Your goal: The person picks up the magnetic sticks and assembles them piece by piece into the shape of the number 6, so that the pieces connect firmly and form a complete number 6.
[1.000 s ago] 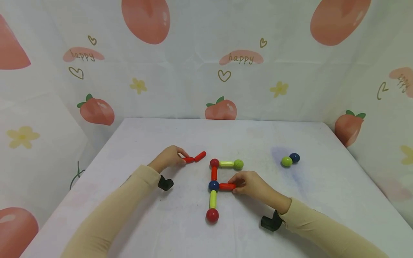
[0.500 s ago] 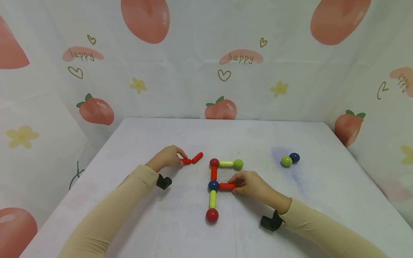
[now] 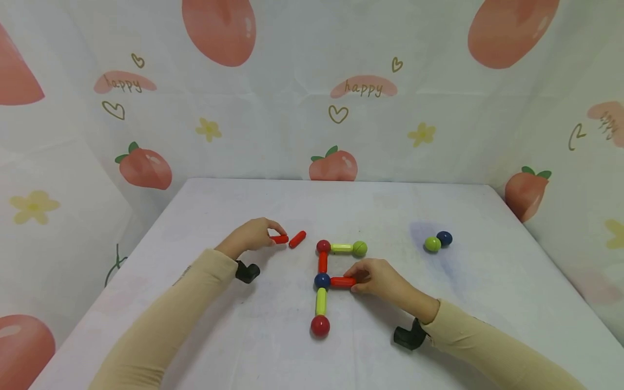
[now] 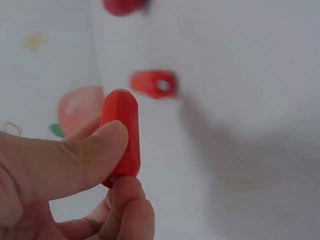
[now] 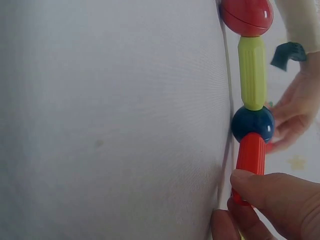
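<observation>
My left hand (image 3: 252, 236) pinches a red rod (image 4: 121, 137) between thumb and fingers, held above the table. Just beyond its tip, a second red rod (image 3: 297, 239) lies apart on the table; a pale round end shows in the left wrist view. With thumb and fingers, my right hand (image 3: 377, 278) grips another red rod (image 5: 251, 157), whose far end meets a blue ball (image 3: 322, 280). From that ball one red rod (image 3: 323, 263) runs up to a red ball (image 3: 323, 247), and a yellow-green rod (image 3: 320, 301) runs down to a larger red ball (image 3: 320, 326).
A yellow-green rod (image 3: 342, 248) and a green ball (image 3: 359, 248) extend right from the upper red ball. Farther right, a loose green ball (image 3: 432, 244) sits beside a dark blue ball (image 3: 444, 238). A printed cloth (image 3: 273, 108) hangs behind the white table (image 3: 234, 336).
My left hand has drawn slightly left with its red rod. The two left red rods, end to end before, now stand apart. The right hand keeps its place.
</observation>
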{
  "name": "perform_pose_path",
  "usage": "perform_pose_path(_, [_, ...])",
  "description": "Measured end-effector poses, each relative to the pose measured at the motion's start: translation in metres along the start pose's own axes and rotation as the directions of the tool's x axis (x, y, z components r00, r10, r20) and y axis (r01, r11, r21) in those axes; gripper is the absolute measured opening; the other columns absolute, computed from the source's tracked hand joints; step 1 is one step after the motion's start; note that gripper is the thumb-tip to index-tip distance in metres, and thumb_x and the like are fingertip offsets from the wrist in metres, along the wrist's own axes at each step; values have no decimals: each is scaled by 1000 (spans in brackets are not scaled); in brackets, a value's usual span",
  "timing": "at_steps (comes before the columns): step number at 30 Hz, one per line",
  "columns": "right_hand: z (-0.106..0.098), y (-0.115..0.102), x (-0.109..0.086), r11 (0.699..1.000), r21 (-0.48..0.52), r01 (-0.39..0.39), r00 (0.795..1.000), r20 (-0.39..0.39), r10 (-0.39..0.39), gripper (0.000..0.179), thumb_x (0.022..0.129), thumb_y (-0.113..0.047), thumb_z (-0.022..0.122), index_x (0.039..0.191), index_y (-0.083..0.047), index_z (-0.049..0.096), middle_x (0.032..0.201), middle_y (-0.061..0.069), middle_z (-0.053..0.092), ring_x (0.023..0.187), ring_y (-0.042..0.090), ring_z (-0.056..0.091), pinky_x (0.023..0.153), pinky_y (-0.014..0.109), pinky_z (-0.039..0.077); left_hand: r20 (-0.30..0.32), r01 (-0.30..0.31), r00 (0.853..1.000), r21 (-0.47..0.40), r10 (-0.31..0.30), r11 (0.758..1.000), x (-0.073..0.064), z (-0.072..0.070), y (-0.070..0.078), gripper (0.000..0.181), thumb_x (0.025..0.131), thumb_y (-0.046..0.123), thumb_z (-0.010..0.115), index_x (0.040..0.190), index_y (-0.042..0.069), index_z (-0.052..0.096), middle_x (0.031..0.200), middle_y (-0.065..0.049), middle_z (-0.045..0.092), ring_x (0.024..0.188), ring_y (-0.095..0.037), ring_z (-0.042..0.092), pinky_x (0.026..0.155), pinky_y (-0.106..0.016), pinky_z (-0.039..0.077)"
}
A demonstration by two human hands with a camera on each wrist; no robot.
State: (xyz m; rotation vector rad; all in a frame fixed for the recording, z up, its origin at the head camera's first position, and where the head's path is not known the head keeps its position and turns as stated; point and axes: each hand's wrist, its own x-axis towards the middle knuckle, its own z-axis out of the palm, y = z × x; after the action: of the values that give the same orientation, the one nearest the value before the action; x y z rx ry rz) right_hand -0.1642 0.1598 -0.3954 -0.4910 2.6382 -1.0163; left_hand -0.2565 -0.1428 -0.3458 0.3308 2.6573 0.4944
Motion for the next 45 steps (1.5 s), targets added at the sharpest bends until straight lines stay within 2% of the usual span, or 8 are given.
perform_pose_path(5, [0,1,1,1000,-5,-2,1000,1,2,27,82,-1,82,108,-5,77,105,6,77,98,19,70,92,40,60,-28,-60,998,-143,57,988,-16,-10,18,38,98,13,65,134,24,67,124,-19,63,101,-27,58,77,-30,47])
perform_pose_path(10, [0,2,2,1000,-5,3,1000,5,-3,27,82,-2,82,108,-5,77,105,7,77,98,18,70,92,40,60,-42,-175,985,-277,170,945,-41,-8,46,37,98,13,65,132,26,68,115,-13,65,103,-26,59,79,-31,49])
perform_pose_path(15, [-1,3,3,1000,-11,19,1000,10,-19,26,82,-2,82,108,-4,77,104,7,77,97,19,71,92,40,60,-28,-301,951,-323,309,897,-61,11,71,35,96,11,69,129,23,71,103,-6,67,91,-19,59,72,-27,48])
perform_pose_path(22, [-2,5,4,996,-5,84,996,3,-84,24,82,0,81,105,1,75,100,11,78,93,21,73,86,37,61,21,-346,926,-345,376,872,-72,52,89,27,92,10,74,118,18,74,94,0,66,79,-12,59,69,-22,48])
perform_pose_path(26, [-2,6,4,995,3,97,995,9,-97,24,82,3,80,106,1,76,100,11,78,94,21,73,86,37,61,48,-377,911,-309,410,873,-67,76,96,22,89,7,77,109,15,76,85,3,63,73,-8,56,66,-19,45])
perform_pose_path(32, [-3,5,3,996,-2,94,996,5,-94,24,82,3,79,107,0,76,100,10,78,95,22,73,88,39,61,73,-426,894,-169,442,889,-59,99,103,19,87,8,80,104,16,77,83,9,57,71,0,50,67,-14,44])
perform_pose_path(37, [-3,3,3,996,-14,84,996,4,-84,24,83,4,78,107,0,77,101,10,78,97,23,73,89,39,60,91,-466,878,-61,470,883,-54,107,110,17,86,10,82,101,17,77,88,9,60,76,1,49,71,-12,44])
perform_pose_path(45, [-2,4,3,997,-17,78,997,-2,-78,23,83,4,78,106,-1,77,101,10,78,97,24,73,87,39,61,126,-454,883,-13,451,891,-50,112,115,17,85,11,83,99,18,77,84,11,61,78,0,49,72,-13,43])
